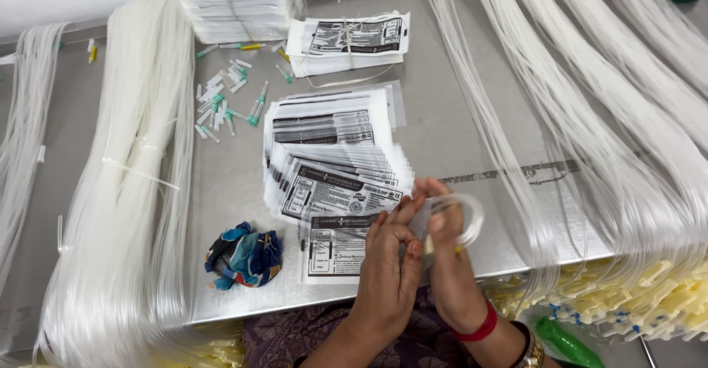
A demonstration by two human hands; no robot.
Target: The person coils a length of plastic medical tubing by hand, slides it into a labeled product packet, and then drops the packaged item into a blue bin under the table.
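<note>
Table point(457, 128) carries everything. Fanned pile of flat pouches point(332, 158) at centre. Far of it, a tied pouch bundle point(346, 42), with a taller pouch stack point(240, 1) to its left. Capped needles point(225, 102) scattered between stack and pile. Tubing bundle point(136, 161) lies left; more tubing strands point(590, 117) drape over the right side. Crumpled cloth point(243, 255) near-left of pile. Both hands at near edge, right of cloth.

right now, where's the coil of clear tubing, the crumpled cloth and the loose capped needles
coil of clear tubing point(466, 217), head view, on the loop's upper right curve beside the right hand
crumpled cloth point(243, 256), head view, middle of the blue patterned bundle
loose capped needles point(225, 106), head view, centre of the scattered pile
</note>
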